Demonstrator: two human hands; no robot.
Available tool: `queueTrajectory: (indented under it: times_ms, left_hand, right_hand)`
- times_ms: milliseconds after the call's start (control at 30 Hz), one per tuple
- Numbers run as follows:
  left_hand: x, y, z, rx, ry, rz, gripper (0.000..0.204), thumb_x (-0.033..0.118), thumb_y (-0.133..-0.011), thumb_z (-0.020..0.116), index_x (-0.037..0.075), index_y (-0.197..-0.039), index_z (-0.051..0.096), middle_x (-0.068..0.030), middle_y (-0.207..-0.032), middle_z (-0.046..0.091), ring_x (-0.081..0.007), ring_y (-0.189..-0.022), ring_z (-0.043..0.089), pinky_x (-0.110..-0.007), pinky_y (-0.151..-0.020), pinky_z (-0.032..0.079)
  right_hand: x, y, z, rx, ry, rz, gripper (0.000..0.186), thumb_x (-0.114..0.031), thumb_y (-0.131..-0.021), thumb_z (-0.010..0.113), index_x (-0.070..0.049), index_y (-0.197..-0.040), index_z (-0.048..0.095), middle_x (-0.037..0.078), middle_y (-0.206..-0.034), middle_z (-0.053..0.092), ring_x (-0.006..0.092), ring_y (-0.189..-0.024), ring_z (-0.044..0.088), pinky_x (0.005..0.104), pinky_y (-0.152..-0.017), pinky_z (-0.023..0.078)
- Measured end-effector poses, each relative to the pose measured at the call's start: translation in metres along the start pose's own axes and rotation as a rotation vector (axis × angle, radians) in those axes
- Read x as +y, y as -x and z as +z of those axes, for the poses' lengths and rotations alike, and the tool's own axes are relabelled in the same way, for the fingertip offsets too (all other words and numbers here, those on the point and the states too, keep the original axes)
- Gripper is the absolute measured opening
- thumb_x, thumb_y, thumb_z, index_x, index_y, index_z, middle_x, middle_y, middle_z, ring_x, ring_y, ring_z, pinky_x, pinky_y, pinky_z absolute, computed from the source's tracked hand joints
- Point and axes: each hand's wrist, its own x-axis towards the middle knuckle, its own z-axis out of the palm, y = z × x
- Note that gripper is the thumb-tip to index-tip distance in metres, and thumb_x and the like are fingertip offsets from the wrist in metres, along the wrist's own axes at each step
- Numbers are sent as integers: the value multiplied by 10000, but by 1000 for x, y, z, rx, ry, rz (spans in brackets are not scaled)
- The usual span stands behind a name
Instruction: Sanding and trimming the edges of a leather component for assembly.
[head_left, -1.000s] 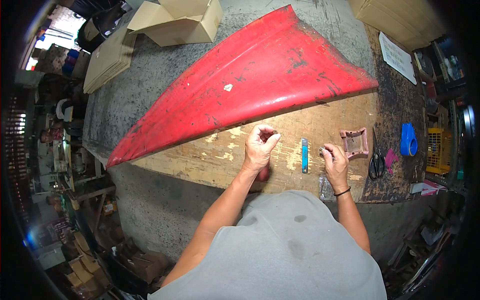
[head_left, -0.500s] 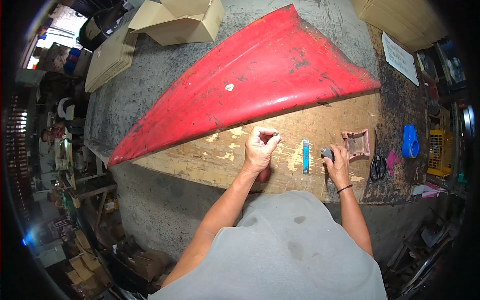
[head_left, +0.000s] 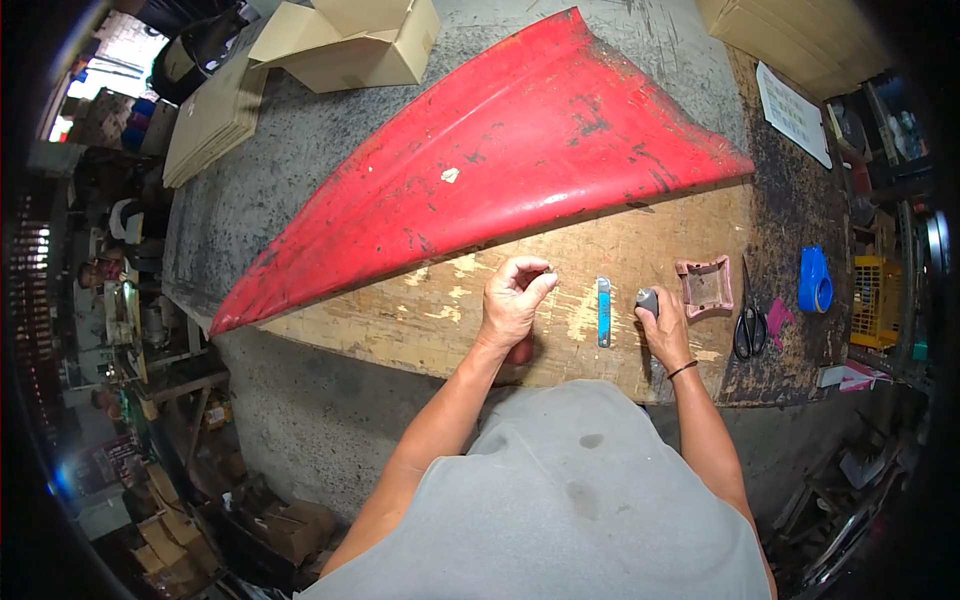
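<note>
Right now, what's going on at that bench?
A person stands at a worn wooden workbench with a long red curved panel lying across it. The left hand is raised with fingertips pinched together, though anything between them is too small to tell. The right hand grips a small dark grey object. A blue utility knife lies between the hands, and a pinkish square frame piece sits just right.

The left hand (head_left: 512, 300) pinches something too small to tell; the right hand (head_left: 663, 325) half hides a grey object (head_left: 648, 299).
</note>
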Motion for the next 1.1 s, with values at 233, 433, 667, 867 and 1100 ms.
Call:
queueTrajectory:
  times_ms: [233,433,667,867,1100]
  left_hand:
    - [-1,3,-6,-128,430,-204,202,75,-925,662,-4,-1108,629,-90,-956,673,-165,-827,662,-313,-763,553]
    - [-6,6,-6,-199,601,-267,239,163,-934,668,-13,-1093,639,-105,-930,676,-170,-789,655,-320,-720,542]
    - [-3,10,-6,-230,482,-233,236,136,-930,672,-42,-1082,646,-118,-902,681,-164,-747,642,-309,-711,538]
    - [10,9,1,-286,102,-165,179,70,-909,683,-43,-1046,671,-97,-885,695,-134,-755,650,-268,-702,547]
    - [14,24,7,-318,-25,-144,174,-11,-883,684,-27,-1056,680,-86,-933,702,-123,-813,658,-252,-745,553]
  right_hand:
    - [-118,-28,-74,15,-397,-129,425,-88,-787,719,-5,-1174,566,180,-1017,597,340,-901,627,376,-783,513]
    - [-152,-32,-76,48,-499,-324,437,-11,-720,764,-8,-1119,585,160,-1011,614,304,-920,636,371,-802,520]
    - [-155,-36,-73,40,-393,-460,460,-1,-700,770,-5,-1123,588,170,-1014,618,334,-933,626,382,-805,523]
    - [-151,-29,-77,42,-371,-427,445,-12,-704,753,-30,-1119,593,165,-997,604,367,-920,598,425,-789,506]
    - [-122,-6,-75,-326,-739,66,363,-334,-953,613,-9,-1112,599,79,-738,622,164,-602,591,328,-598,487]
